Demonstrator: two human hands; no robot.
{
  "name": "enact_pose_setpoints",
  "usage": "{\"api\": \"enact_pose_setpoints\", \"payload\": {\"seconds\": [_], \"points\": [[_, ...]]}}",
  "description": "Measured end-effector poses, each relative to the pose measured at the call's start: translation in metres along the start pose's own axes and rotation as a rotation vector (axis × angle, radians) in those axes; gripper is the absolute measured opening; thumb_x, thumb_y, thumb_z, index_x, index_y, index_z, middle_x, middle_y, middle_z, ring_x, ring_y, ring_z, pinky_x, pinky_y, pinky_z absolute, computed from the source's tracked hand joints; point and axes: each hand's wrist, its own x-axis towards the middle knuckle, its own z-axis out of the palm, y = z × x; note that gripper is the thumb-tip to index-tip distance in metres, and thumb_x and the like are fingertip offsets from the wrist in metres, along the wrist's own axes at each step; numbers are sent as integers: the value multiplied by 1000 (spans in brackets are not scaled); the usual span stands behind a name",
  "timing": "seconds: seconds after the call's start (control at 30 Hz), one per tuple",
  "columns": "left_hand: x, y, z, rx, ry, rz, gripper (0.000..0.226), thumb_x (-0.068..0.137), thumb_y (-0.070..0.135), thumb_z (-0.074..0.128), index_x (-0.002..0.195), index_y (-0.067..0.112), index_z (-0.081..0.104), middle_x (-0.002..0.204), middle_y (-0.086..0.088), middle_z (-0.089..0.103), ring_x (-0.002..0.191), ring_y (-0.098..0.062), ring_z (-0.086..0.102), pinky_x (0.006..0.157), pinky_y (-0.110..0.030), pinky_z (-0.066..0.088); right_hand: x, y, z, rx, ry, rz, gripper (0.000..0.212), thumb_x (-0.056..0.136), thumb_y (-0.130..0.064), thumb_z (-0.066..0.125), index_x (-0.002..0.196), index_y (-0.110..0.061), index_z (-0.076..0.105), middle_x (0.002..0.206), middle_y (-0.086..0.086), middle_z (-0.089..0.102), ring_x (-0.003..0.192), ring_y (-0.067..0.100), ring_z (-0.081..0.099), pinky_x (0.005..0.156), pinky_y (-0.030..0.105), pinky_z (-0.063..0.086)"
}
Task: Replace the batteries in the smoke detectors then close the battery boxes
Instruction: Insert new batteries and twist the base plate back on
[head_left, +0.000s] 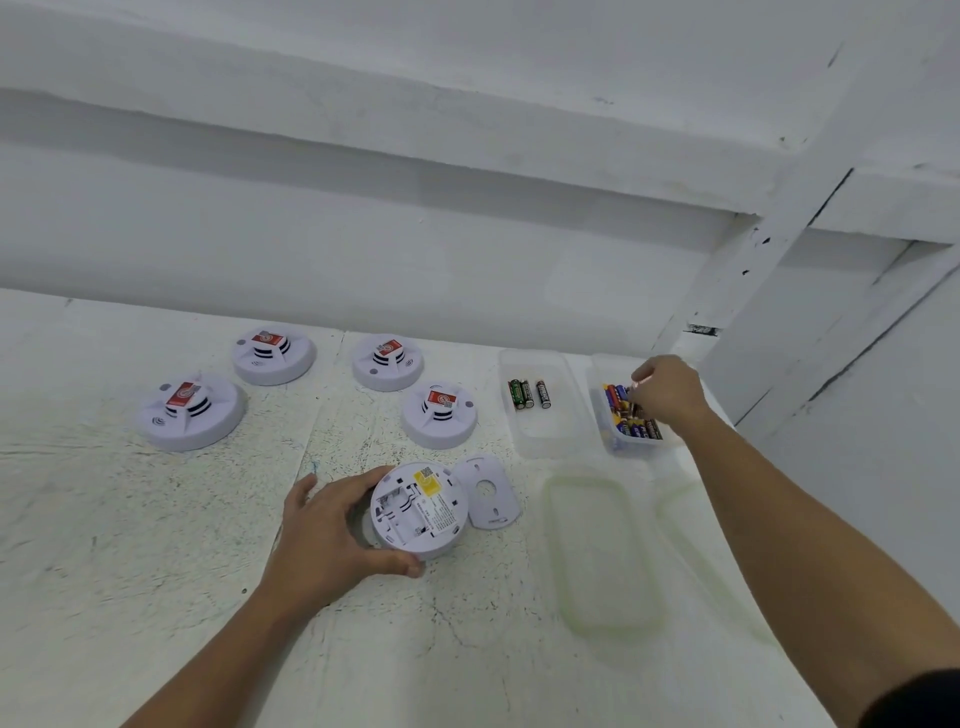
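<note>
My left hand (332, 540) grips a white smoke detector (421, 512) turned upside down on the table, its battery bay open and empty beside a yellow label. Its white cover plate (488, 491) lies just to the right. My right hand (667, 389) reaches into a clear box of several purple and orange batteries (631, 423), fingers curled down among them; what they pinch is hidden. A second clear box (545, 436) to its left holds three dark batteries (527, 393).
Several more white smoke detectors with red labels stand upright at the back: far left (189, 410), back left (274, 355), back middle (388, 362), and nearer (440, 414). Two clear box lids (597, 551) lie at the right front. A white wall rises behind the table.
</note>
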Motion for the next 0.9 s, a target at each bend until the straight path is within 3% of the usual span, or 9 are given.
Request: {"api": "enact_pose_setpoints", "payload": {"seconds": [0.1, 0.2, 0.3, 0.47, 0.57, 0.63, 0.73, 0.8, 0.9], "points": [[1, 0, 0, 12, -5, 2, 88, 24, 82, 70, 104, 63, 39, 105, 44, 41, 103, 39, 23, 113, -28, 0, -19, -22, -7, 331, 13, -38, 16, 81, 4, 63, 96, -2, 65, 80, 8, 63, 68, 26, 67, 77, 41, 59], [1, -2, 1, 10, -9, 11, 89, 24, 82, 71, 105, 63, 41, 104, 42, 45, 105, 36, 27, 114, -28, -1, -57, -51, 1, 622, -90, -108, 15, 81, 10, 62, 90, -2, 62, 70, 7, 60, 64, 22, 65, 66, 29, 60], [0, -4, 1, 6, -7, 13, 93, 24, 82, 73, 110, 61, 43, 104, 42, 48, 105, 34, 30, 115, -28, -2, -99, -73, 22, 746, -243, -126, 13, 82, 7, 66, 86, -5, 61, 70, 8, 63, 62, 23, 65, 70, 35, 60], [1, -5, 1, 19, -12, 23, 100, 26, 84, 71, 118, 55, 44, 105, 44, 46, 105, 32, 33, 115, -29, -2, -159, -89, 66, 613, -463, -189, 12, 88, -15, 66, 94, -13, 55, 78, 4, 71, 68, 20, 69, 76, 39, 57], [1, -4, 1, 16, -9, 28, 93, 26, 83, 71, 111, 61, 43, 104, 43, 48, 105, 31, 36, 115, -30, -1, -182, -89, 85, 471, -459, -325, 11, 92, -24, 60, 93, -21, 50, 64, -8, 66, 55, 0, 55, 57, 19, 44], [1, -4, 1, 5, -3, 29, 88, 25, 84, 70, 106, 65, 42, 101, 42, 52, 106, 28, 38, 115, -29, -1, -193, -90, 92, 401, -406, -410, 11, 92, -25, 58, 93, -24, 47, 71, -2, 68, 58, 3, 55, 51, 14, 37], [1, -4, 1, -4, 4, 35, 86, 25, 85, 69, 105, 67, 42, 101, 39, 55, 107, 24, 42, 115, -29, -1, -203, -88, 101, 401, -364, -459, 9, 92, -23, 56, 95, -23, 48, 84, 5, 69, 72, 10, 61, 58, 17, 42], [0, -4, 1, -8, 7, 37, 86, 25, 82, 72, 105, 67, 43, 101, 39, 55, 108, 24, 42, 115, -29, -1, -206, -83, 110, 377, -348, -493, 10, 90, -28, 55, 96, -27, 48, 91, -1, 67, 87, 12, 62, 72, 27, 51], [0, -4, 0, -14, 3, 37, 85, 27, 78, 74, 106, 65, 44, 100, 39, 55, 107, 24, 43, 115, -30, 0, -210, -77, 119, 323, -320, -530, 12, 88, -31, 56, 98, -33, 49, 99, -8, 62, 101, 13, 54, 85, 37, 47]]}}
